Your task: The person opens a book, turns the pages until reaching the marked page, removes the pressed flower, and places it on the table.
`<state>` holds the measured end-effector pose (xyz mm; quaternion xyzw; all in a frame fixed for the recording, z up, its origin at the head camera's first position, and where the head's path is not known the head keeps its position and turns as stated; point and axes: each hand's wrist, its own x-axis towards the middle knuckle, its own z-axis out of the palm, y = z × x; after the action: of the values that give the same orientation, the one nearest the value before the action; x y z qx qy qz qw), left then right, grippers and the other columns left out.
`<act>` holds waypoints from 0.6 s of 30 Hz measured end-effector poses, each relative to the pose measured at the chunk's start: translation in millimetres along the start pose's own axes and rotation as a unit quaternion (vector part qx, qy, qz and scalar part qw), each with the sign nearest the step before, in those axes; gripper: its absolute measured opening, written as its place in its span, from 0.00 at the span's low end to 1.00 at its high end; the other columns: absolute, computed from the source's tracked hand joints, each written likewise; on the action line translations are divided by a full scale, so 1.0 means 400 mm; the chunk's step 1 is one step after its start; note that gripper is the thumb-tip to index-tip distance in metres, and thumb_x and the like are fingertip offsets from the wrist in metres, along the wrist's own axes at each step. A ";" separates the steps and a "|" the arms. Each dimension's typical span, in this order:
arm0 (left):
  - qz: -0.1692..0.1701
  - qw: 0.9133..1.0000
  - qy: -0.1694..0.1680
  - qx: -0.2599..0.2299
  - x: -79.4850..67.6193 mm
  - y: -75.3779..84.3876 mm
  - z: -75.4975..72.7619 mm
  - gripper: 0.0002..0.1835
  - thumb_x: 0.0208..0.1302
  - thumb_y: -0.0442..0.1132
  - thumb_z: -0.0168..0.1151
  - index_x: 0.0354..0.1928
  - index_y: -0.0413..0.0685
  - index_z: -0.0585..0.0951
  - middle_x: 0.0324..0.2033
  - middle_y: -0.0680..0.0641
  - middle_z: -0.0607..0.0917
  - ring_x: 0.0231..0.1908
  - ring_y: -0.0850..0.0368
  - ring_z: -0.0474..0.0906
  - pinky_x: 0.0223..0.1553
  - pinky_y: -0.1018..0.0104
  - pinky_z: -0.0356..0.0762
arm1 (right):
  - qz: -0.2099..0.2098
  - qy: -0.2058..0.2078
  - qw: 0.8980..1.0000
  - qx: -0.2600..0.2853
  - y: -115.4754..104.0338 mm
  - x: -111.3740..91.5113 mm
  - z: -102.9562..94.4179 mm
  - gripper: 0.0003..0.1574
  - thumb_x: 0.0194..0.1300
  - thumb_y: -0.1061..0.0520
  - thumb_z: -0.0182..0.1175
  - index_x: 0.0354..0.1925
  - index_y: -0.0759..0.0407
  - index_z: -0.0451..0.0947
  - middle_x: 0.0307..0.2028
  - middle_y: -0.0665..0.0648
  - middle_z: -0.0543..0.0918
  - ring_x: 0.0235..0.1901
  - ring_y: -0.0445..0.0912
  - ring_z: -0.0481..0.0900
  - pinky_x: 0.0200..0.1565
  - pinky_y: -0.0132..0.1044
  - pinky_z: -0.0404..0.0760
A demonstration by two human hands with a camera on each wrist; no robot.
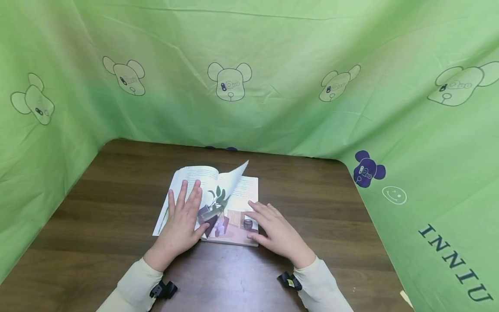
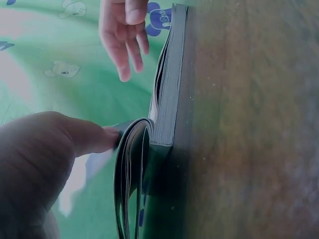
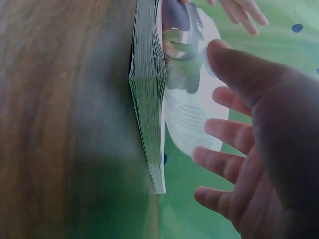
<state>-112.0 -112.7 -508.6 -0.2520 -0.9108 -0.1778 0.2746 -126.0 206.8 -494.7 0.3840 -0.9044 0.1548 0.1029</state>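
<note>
Left grip on book, "INNIU" cloth

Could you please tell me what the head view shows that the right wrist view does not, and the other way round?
Only the head view shows the sleeves, the letters INNIU and a winking smiley.

Only the right wrist view shows the full thickness of the page edges side-on.

Both show the book with a raised page, the left hand, the right hand, the table and the green cloth.
</note>
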 end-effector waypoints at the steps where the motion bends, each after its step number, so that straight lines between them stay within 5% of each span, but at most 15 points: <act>1: -0.002 1.000 -0.014 0.001 0.000 0.000 -0.002 0.66 0.50 0.44 0.79 0.82 0.46 0.43 0.83 0.46 0.43 0.80 0.35 0.33 0.71 0.25 0.31 | -0.003 -0.008 1.000 0.001 -0.001 -0.001 0.000 0.38 0.68 0.40 0.67 0.71 0.50 0.72 0.76 0.57 0.66 0.74 0.56 0.65 0.73 0.61 0.61; 9: 0.000 0.992 -0.128 0.008 0.004 0.010 -0.008 0.49 0.62 0.42 0.68 0.82 0.57 0.54 0.81 0.54 0.53 0.82 0.47 0.37 0.70 0.22 0.34 | -0.025 -0.033 0.999 0.010 -0.002 -0.004 0.002 0.41 0.66 0.39 0.68 0.71 0.50 0.72 0.77 0.57 0.65 0.75 0.58 0.63 0.74 0.62 0.58; 18: -0.017 0.990 -0.135 -0.028 -0.003 0.012 -0.001 0.40 0.58 0.36 0.60 0.77 0.54 0.67 0.79 0.48 0.62 0.80 0.41 0.49 0.75 0.32 0.38 | -0.018 -0.074 0.997 0.008 0.001 -0.008 0.008 0.46 0.66 0.33 0.66 0.75 0.50 0.68 0.78 0.58 0.63 0.77 0.58 0.59 0.74 0.63 0.55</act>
<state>-108.2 -109.7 -508.0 -0.2662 -0.9383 -0.1721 0.1385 -124.4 207.9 -498.7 0.4112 -0.9013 0.1316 0.0347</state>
